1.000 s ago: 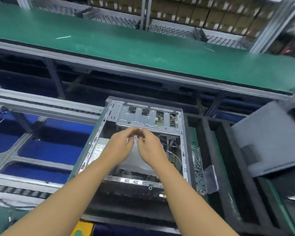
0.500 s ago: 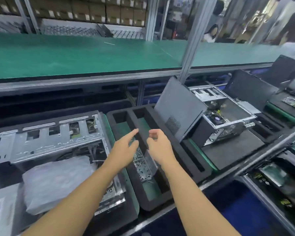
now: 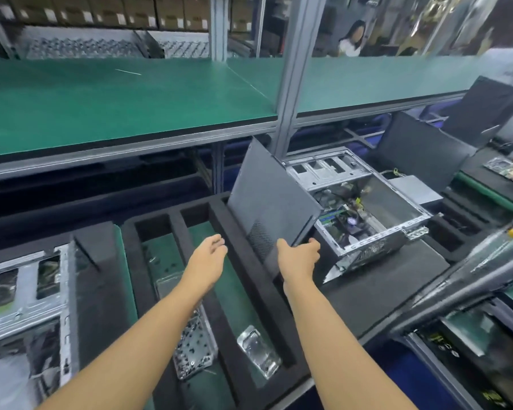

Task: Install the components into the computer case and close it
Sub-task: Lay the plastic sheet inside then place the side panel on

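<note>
Both hands have advanced to the leaning side panel [image 3: 270, 202]. Grip: right hand [image 3: 298, 255] clasps its lower corner; left hand [image 3: 211, 251] released. Panel judged stiff, light, thin-edged; hold by opposite edges.

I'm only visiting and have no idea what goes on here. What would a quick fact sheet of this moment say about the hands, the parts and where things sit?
Right hand: grips the lower corner of the dark side panel
Left hand: open, holds nothing, above the foam tray
Panel position: tilted, standing between tray and open computer case
Case interior: circuit board visible
Tray contents: perforated metal plate, clear plastic bag
Far left: second open case
</note>
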